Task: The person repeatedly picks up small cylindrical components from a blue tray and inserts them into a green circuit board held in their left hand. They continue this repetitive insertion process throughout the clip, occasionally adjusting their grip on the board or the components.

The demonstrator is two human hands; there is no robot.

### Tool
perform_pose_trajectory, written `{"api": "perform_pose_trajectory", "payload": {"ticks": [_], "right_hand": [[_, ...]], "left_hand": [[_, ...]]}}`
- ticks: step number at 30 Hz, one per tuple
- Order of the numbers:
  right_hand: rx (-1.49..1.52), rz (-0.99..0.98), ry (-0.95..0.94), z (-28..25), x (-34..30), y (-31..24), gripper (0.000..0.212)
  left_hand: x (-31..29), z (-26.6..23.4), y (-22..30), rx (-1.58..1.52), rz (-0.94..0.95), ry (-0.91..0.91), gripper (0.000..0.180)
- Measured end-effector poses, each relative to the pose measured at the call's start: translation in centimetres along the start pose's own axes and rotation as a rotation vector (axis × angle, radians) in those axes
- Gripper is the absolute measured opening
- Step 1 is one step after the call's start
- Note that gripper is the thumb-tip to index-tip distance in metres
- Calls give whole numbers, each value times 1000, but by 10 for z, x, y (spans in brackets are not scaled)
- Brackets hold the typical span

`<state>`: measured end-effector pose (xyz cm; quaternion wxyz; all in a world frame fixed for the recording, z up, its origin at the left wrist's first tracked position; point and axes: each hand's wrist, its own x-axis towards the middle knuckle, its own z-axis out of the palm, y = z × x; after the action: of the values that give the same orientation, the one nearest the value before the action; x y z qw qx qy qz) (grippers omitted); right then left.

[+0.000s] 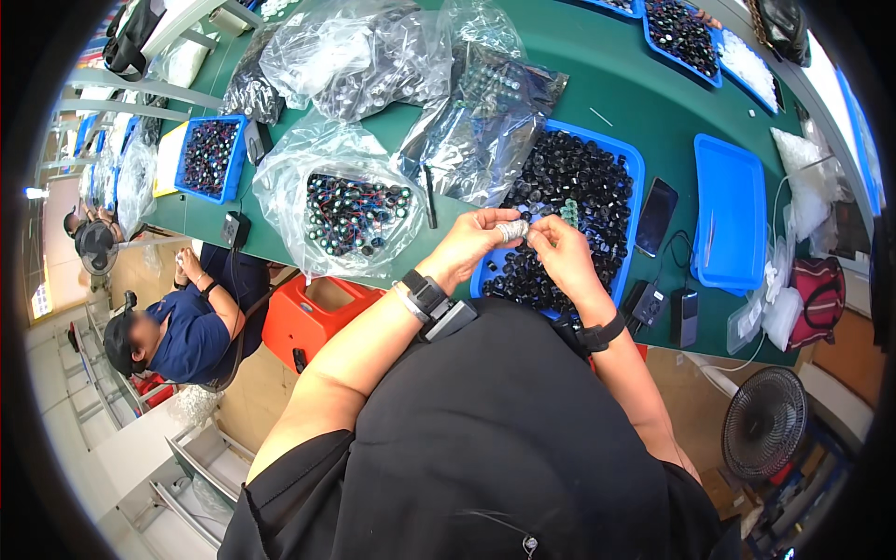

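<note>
1. The step in hand looked like close fingertip work on a pale ribbed piece point(511, 231), which was at the fingertips, above the big blue tray point(637, 173).
2. The left hand point(474, 245) had its thumb and forefinger drawn in at that piece – whether it was pinched or worn on a digit, I could not tell.
3. The right hand point(563, 256) met it from the other side, fingertips bunched; anything between them was too small to make out.
4. The next move seemed to call for a steady left hand and fine right fingertips.
5. The big tray held a heap of black caps point(602, 191), with a small greenish cluster point(569, 214) among them.
6. Left of it, a clear bag point(287, 187) held wired pieces point(355, 217) – dark, with red and blue leads.
7. A smaller blue tray point(235, 161), farther left, held similar-looking pieces.
</note>
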<state>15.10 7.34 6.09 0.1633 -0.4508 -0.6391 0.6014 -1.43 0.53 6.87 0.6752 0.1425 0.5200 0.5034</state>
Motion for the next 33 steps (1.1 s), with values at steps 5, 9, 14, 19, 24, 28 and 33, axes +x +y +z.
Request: {"api": "perform_pose_trajectory", "payload": {"ticks": [5,9,14,19,24,28,33], "right_hand": [[43,104,-142,2,-6,-8,12],[-29,160,-162,8,-9,-24,14],[-30,131,-103,16,-5,-24,15],[126,227,-161,-7,-8,-1,17],[196,268,-104,-25,-10,29,18],[190,312,-76,-32,-9,43,17],[157,297,-64,-28,-10,44,18]], "left_hand": [[3,-1,-6,197,8,20,23],[-1,2,-14,650,206,125,21],[10,-8,-10,780,384,379,19],[-4,-76,-20,302,225,659,21],[-23,-136,-3,13,204,706,19],[-37,-158,14,39,331,709,17],[-45,-199,28,297,582,945,17]]}}
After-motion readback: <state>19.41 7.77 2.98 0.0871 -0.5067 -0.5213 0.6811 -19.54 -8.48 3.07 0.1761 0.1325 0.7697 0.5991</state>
